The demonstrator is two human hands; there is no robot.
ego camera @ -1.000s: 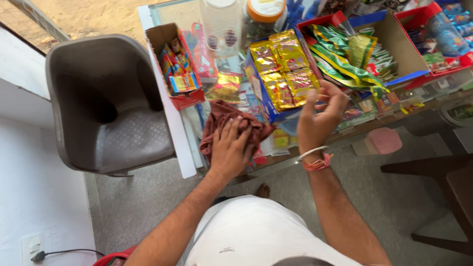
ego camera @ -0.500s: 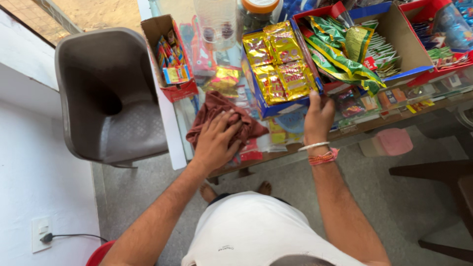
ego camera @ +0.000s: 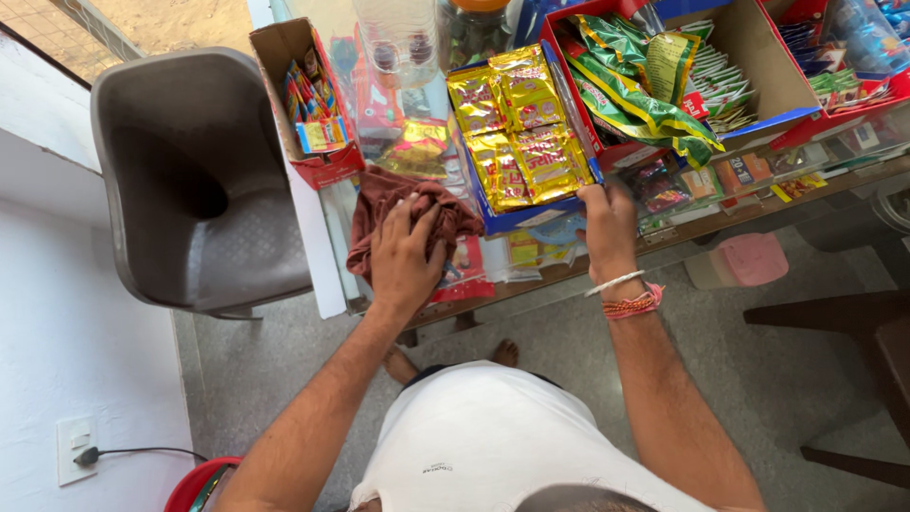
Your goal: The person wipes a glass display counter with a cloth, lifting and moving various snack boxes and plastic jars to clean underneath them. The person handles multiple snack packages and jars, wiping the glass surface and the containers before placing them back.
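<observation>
So the left hand (ego camera: 406, 254) is pressed flat on a crumpled reddish-brown cloth (ego camera: 379, 204) lying on the glass counter top (ego camera: 531, 270), fingers spread wide over the cloth rather than gripping it. The right hand (ego camera: 607, 223) is at the near corner of a blue cardboard tray of shiny gold snack packets (ego camera: 517, 137), fingers curled on its edge. Just left of the cloth sits a small red-and-brown carton of colourful sweets (ego camera: 313, 104), and beside the counter there's a grey plastic chair (ego camera: 190, 180).
</observation>
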